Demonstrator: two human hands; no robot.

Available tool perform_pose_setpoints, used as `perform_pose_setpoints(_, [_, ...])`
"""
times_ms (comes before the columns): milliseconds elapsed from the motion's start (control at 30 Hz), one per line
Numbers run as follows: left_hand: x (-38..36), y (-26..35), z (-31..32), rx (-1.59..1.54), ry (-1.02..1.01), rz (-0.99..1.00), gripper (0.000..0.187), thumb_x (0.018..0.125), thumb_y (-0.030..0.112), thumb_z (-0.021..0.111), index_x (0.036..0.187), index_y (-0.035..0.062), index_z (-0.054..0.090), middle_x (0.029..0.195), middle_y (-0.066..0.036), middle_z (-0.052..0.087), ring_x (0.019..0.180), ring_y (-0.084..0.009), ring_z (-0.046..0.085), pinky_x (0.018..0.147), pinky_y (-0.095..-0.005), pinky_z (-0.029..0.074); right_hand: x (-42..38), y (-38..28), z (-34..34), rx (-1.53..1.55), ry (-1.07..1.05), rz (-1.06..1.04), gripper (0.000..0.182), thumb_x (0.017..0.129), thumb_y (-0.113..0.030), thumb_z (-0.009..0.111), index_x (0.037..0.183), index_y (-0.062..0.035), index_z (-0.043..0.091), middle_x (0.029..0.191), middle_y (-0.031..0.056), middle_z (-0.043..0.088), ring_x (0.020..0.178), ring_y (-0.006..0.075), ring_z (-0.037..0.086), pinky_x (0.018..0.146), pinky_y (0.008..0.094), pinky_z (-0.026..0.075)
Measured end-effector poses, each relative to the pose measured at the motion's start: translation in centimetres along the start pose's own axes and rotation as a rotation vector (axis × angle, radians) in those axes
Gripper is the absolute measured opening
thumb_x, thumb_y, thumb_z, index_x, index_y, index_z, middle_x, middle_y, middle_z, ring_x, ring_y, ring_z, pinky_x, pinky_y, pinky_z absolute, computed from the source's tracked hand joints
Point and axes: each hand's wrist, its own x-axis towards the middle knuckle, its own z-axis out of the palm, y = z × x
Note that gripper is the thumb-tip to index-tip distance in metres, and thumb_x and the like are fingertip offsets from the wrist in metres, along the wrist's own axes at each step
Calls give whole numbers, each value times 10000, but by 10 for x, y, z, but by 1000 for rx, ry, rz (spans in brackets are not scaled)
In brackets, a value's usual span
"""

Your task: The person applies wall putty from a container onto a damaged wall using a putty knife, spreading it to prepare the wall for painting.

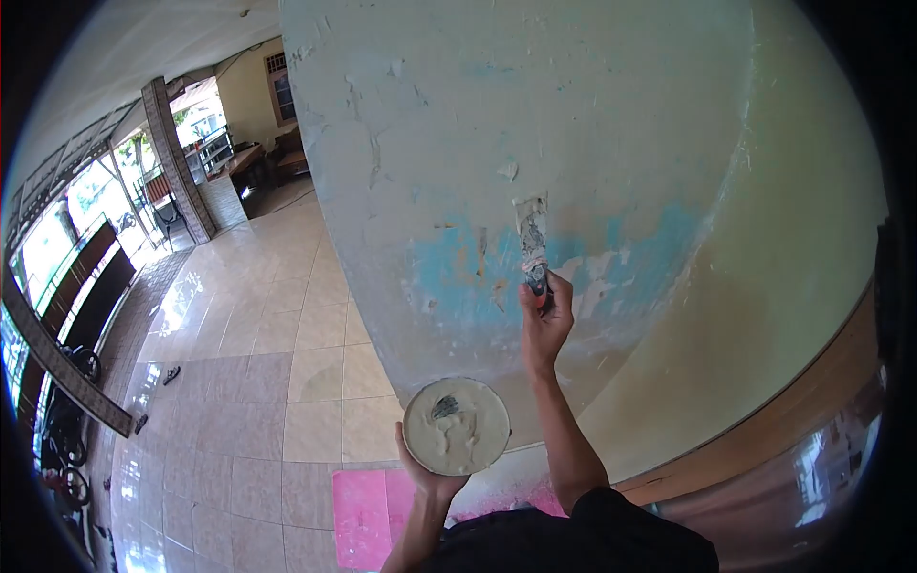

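The right hand (546, 320) is closed around the handle of a putty knife (531, 244), its blade pressed flat against a peeling wall (573, 124). Below, the left hand (430, 473) cups a round bowl of pale filler (457, 426) from underneath, fingers curled around its base, above a tiled floor (248, 382).

Right hand (545, 310) raised at arm's length, fingers clenched, forearm extended upward; left hand (427, 475) held lower and nearer, palm up, fingers cupped.
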Motion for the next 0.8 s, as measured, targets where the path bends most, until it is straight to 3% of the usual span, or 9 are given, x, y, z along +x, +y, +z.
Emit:
perform_pose_setpoints(200, [-2, 4, -7, 35, -4, 6, 743, 843, 683, 389, 1377, 168, 423, 1392, -84, 428, 1280, -325, 389, 1059, -551, 305, -12, 7, 19, -118, -142, -11, 289, 838, -39, 694, 1110, -11, 600, 1005, 39, 544, 851, 85, 511, 698, 234, 453])
perform_pose_setpoints(300, [-6, 5, -8, 34, 15, 29, 746, 841, 685, 393, 1377, 168, 423, 1387, -84, 432, 1274, -321, 394, 1050, -548, 315, -16, 13, 21, -137, -213, 29, 319, 892, -35, 623, 1203, -3, 557, 861, -12, 534, 740, 57, 491, 638, 210, 432])
perform_pose_setpoints(400, [-5, 8, -13, 32, 20, 66, 752, 835, 689, 401, 1374, 165, 425, 1377, -86, 436, 1259, -319, 404, 1046, -546, 321, -24, 22, 11, -87, -209, 166, 329, 914, -33, 583, 1236, 3, 526, 884, -2, 532, 760, 64, 502, 638, 210, 435])
perform_pose_setpoints(533, [-6, 6, -8, 54, 20, 50, 754, 828, 694, 408, 1366, 166, 432, 1366, -81, 441, 1248, -314, 411, 1043, -540, 327, -22, 24, 5, -65, -244, 100, 347, 940, -51, 536, 1277, 5, 483, 928, 12, 542, 792, 70, 517, 650, 207, 423])
perform_pose_setpoints(633, [-4, 8, -13, 83, 31, 54, 757, 825, 696, 410, 1365, 165, 431, 1368, -81, 437, 1249, -313, 409, 1043, -541, 327, -18, 15, 11, 50, -282, 205, 366, 953, -74, 517, 1302, 10, 445, 987, 34, 558, 817, 104, 537, 691, 222, 435])
perform_pose_setpoints(700, [-5, 13, -19, 74, 33, 47, 763, 825, 697, 406, 1373, 167, 422, 1376, -87, 427, 1259, -317, 398, 1045, -544, 323, -17, 30, 17, -204, -260, -158, 412, 971, -96, 469, 1362, 5, 390, 1088, 96, 544, 926, 173, 532, 799, 287, 439])
perform_pose_setpoints(800, [-3, 17, -26, 70, 36, 59, 767, 827, 698, 400, 1379, 167, 415, 1381, -95, 422, 1267, -322, 391, 1047, -548, 319, -14, 33, 22, -444, -260, -264, 464, 978, -95, 419, 1420, 5, 322, 1190, 155, 472, 1052, 245, 480, 902, 350, 403])
